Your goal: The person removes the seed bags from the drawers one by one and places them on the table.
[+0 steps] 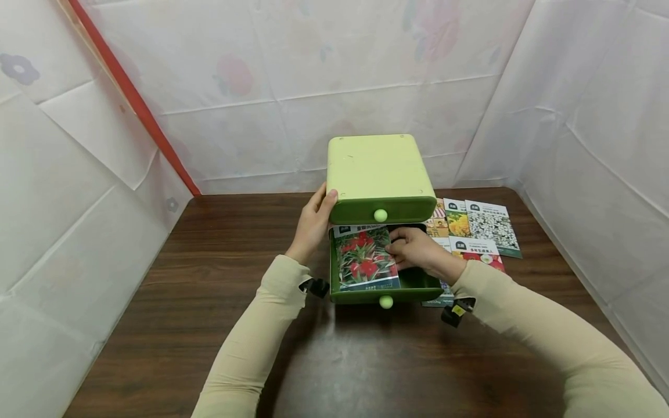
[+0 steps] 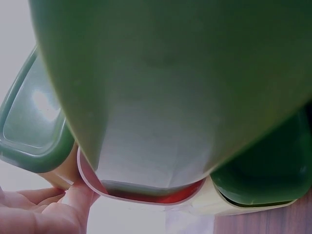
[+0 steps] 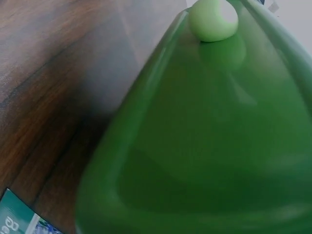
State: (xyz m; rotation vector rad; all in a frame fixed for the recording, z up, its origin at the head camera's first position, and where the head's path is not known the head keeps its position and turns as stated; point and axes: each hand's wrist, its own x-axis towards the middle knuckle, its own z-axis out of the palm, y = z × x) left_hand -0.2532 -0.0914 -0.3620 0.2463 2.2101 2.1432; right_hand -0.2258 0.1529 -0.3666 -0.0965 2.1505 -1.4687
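A small two-tier drawer cabinet with a pale green top (image 1: 378, 165) stands on the table. Its lower drawer (image 1: 360, 297) is pulled out, while the upper drawer (image 1: 355, 212) is closed. My left hand (image 1: 312, 223) rests against the cabinet's left side, thumb at the front corner; in the left wrist view its fingers (image 2: 75, 200) touch the side wall. Inside the lower drawer, my right hand (image 1: 418, 249) pinches the right edge of a seed packet (image 1: 366, 258) with red flowers. The right wrist view shows only the drawer front (image 3: 195, 136) and its round knob (image 3: 213, 20), the hand hidden.
More seed packets lie on the table right of the cabinet, among them one with white flowers (image 1: 491, 226) and one with red flowers (image 1: 477, 249). The dark wooden table (image 1: 235, 278) is enclosed by white sheeting (image 1: 324, 87) at the back and sides.
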